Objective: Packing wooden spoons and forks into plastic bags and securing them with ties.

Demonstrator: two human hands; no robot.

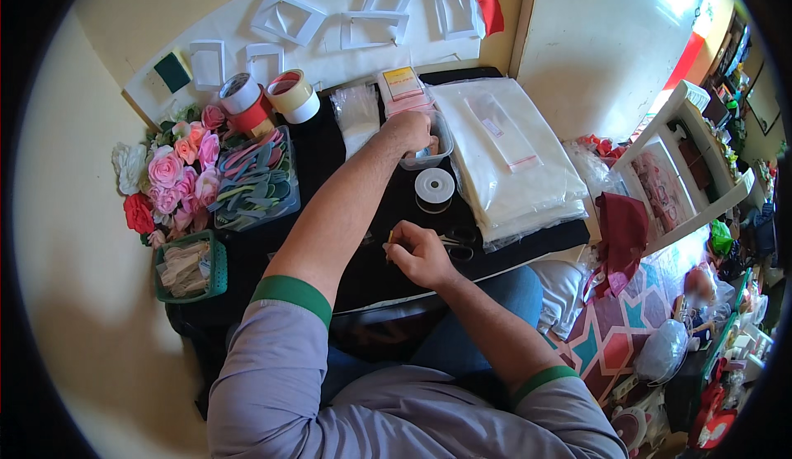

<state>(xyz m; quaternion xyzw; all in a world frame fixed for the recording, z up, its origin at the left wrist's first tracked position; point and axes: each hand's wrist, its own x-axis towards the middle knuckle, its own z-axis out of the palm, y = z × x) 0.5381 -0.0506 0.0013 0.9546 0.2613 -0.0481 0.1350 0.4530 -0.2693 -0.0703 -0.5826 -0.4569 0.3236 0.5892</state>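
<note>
My left hand point(408, 131) reaches across the table to a clear plastic container point(440, 150) and hangs over its near-left part. Its fingers are bent and partly hidden, so whether they grip anything is unclear. Small items show inside the container under the hand. Close to the table's front edge, my right hand point(421, 253) pinches a small thin item point(390, 236) with a yellowish part between thumb and fingers. Just right of that hand lie scissors point(459, 245) with black handles. A white-flanged spool point(434, 188) with dark winding stands between the two hands.
Right of the container lies a stack of clear plastic sheets or bags point(513, 156). Plastic cutlery fills a bin point(296, 193) at left, beside artificial flowers point(167, 174) and a green basket point(219, 273). Tape rolls point(291, 91) stand behind; small packets point(356, 119) lie near the container.
</note>
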